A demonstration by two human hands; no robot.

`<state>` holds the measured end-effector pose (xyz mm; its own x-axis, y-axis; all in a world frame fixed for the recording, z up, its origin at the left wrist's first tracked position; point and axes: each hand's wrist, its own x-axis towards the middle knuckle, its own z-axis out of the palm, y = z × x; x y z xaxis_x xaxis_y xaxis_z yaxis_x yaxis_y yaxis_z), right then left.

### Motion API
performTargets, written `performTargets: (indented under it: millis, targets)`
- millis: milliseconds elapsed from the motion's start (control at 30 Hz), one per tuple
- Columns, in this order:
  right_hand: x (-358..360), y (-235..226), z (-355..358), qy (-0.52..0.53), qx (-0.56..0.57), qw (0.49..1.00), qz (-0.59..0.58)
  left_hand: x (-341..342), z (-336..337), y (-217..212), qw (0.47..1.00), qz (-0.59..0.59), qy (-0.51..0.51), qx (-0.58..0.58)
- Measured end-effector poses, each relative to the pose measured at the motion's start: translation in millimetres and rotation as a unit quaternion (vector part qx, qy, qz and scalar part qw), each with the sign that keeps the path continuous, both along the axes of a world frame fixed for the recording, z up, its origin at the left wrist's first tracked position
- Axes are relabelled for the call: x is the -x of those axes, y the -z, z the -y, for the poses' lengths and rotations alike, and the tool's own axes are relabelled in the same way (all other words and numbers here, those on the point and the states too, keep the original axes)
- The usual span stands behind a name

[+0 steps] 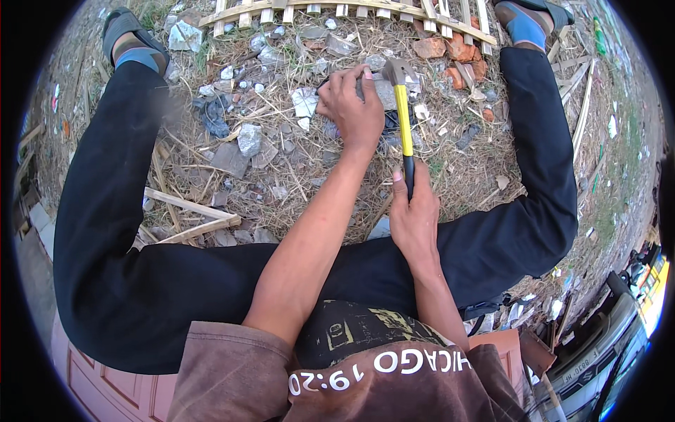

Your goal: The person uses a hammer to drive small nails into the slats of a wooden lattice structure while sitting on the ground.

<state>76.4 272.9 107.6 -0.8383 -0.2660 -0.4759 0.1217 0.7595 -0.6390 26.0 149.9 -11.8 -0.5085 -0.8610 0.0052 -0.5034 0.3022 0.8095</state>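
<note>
My right hand [413, 214] is wrapped around the black grip of a hammer [403, 116] with a yellow shaft. Its metal head is at the far end, over or against a grey stone [384, 93] on the ground; I cannot tell if they touch. Just left of the hammer head, my left hand [354, 105] is closed with its fingers curled. What it holds is mostly hidden; a bit of something dark shows past the fingers on the left. White broken chunks [305, 103] lie beside this hand.
A slatted wooden frame [344, 5] lies at the far edge. Orange brick pieces [460, 50] are at far right, and joined wooden strips [200, 224] at left. My outstretched legs flank the rubble and dry grass. A parked vehicle [598, 352] stands at lower right.
</note>
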Motion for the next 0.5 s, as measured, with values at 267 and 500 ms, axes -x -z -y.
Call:
performTargets:
  millis: [267,500]
  targets:
    - [11.6,-33.5,9.2,0.009,0.026,1.0,0.001,1.9,3.4,1.4,1.0,-0.001,-0.013,0.003]
    - [2.3,-6.4,6.6,0.005,0.024,1.0,-0.009,3.4,1.0,-0.8,1.0,-0.008,-0.004,-0.002]
